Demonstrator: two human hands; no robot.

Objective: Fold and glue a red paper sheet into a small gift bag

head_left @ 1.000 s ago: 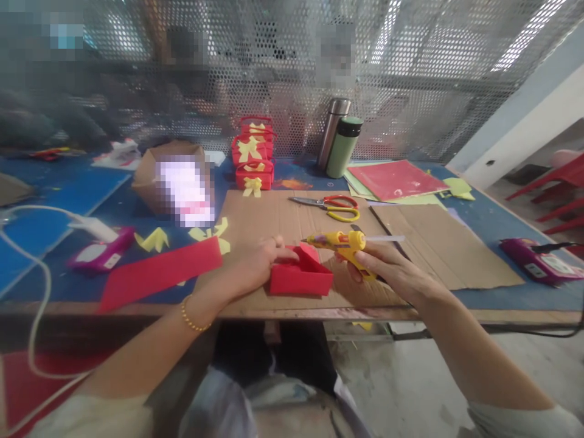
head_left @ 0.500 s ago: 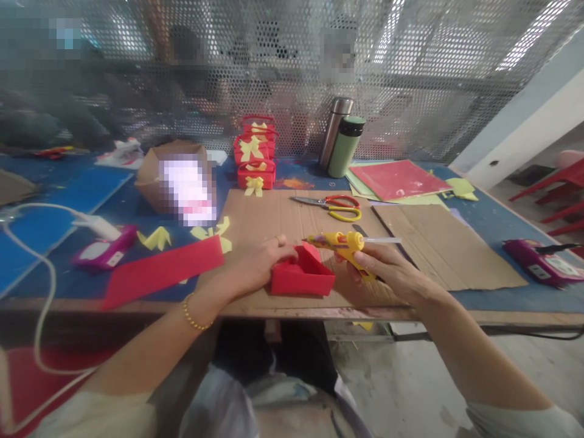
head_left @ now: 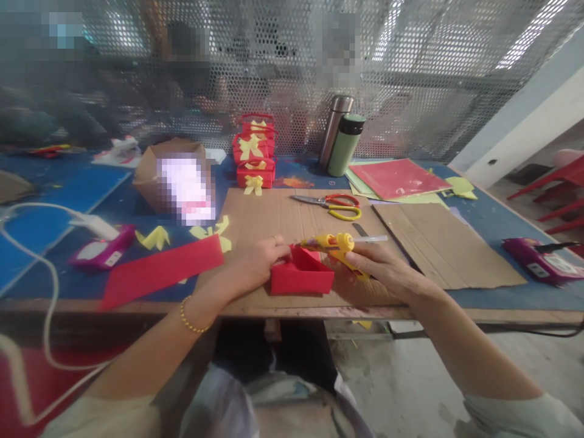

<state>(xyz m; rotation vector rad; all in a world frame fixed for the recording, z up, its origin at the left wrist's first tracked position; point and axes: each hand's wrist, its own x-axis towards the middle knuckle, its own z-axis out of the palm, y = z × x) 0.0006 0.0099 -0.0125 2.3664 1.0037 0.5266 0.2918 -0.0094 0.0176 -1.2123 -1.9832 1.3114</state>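
Note:
A small red paper box (head_left: 302, 282), its top uncovered, rests on a sheet of brown cardboard (head_left: 260, 213) near the table's front edge. My left hand (head_left: 265, 261) grips the box at its left side, fingertips partly hidden by the wall. My right hand (head_left: 381, 267) is closed round the handle of a yellow glue gun (head_left: 335, 243). The gun's nozzle points left, over the far left part of the box, close to my left fingers. A clear glue stick (head_left: 375, 238) sticks out of the gun's back end.
Scissors (head_left: 340, 205) lie beyond the gun. A red paper strip (head_left: 164, 271) and yellow paper scraps lie left. Finished-looking red boxes with yellow bows (head_left: 254, 173), two flasks (head_left: 347, 146) and coloured sheets (head_left: 399, 179) stand or lie behind. Purple power sockets (head_left: 542, 261) flank the work area.
My right hand has brought the glue gun to the left, its nozzle now over the far left part of the box. My left hand stays at the box, its fingers drawn in slightly.

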